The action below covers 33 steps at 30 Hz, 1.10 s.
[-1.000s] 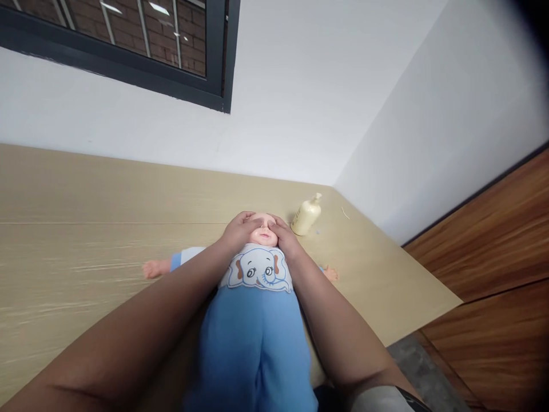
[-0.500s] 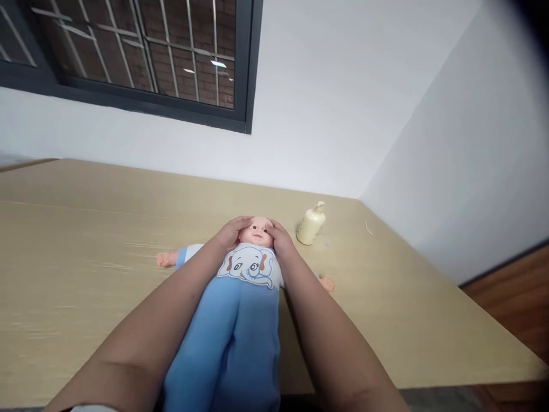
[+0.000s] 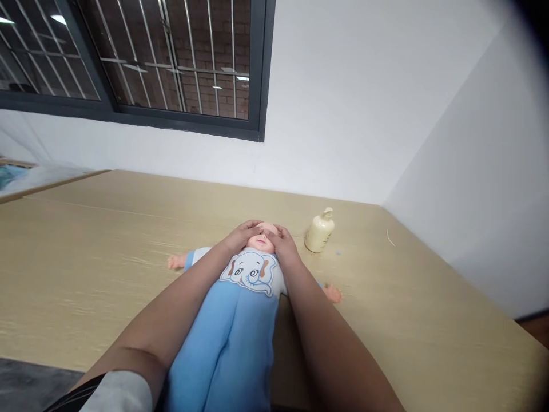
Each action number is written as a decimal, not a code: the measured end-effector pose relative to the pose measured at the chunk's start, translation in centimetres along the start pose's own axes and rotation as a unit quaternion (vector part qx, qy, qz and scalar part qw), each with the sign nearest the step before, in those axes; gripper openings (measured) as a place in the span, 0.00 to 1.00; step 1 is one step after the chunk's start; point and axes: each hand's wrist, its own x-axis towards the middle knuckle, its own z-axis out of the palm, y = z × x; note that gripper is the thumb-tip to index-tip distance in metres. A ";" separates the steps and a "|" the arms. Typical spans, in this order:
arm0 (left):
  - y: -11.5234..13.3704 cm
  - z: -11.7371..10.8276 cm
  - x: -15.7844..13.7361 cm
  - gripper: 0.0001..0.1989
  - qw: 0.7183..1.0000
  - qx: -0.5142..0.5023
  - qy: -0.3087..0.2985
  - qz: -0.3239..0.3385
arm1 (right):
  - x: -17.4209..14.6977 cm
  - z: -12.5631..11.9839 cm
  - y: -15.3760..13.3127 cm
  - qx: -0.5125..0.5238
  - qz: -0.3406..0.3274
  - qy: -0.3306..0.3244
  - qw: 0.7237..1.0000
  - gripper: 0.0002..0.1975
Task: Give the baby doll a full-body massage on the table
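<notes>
A baby doll [image 3: 244, 320] in a white top with an elephant patch and blue trousers lies on its back, legs toward me. My left hand [image 3: 243, 236] cups the left side of its head, while my right hand [image 3: 283, 245] wraps round the right side. Both thumbs rest across the upper face and hide the doll's eyes; its mouth [image 3: 261, 242] shows below them. The fingers curve round the head and are partly hidden. The doll's arms stretch out sideways past my forearms. To the right of the head stands a cream pump bottle [image 3: 319, 232].
The doll and bottle are on a wide tan table [image 3: 107, 229] that meets a white wall [image 3: 334, 114]. A dark-framed barred window [image 3: 259, 74] is at the upper left. A thin pale strand [image 3: 390, 237] lies right of the bottle.
Both thumbs have moved inward over the doll's eyes, which showed before. The hands stay at the head. The camera view has shifted a little, showing more at the left.
</notes>
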 end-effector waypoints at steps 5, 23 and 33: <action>-0.6 -0.5 0.5 0.21 1.000 -0.004 0.006 0.001 | 0.0 0.0 0.0 -0.017 -0.014 -0.003 1.000 0.23; -0.6 -0.9 0.2 0.17 0.999 0.014 0.025 0.026 | -2.0 -0.2 -1.3 0.053 0.011 -0.075 0.996 0.25; -0.6 -0.6 0.5 0.20 0.998 0.049 0.045 0.007 | -1.4 0.4 -1.1 0.006 -0.012 -0.017 1.000 0.23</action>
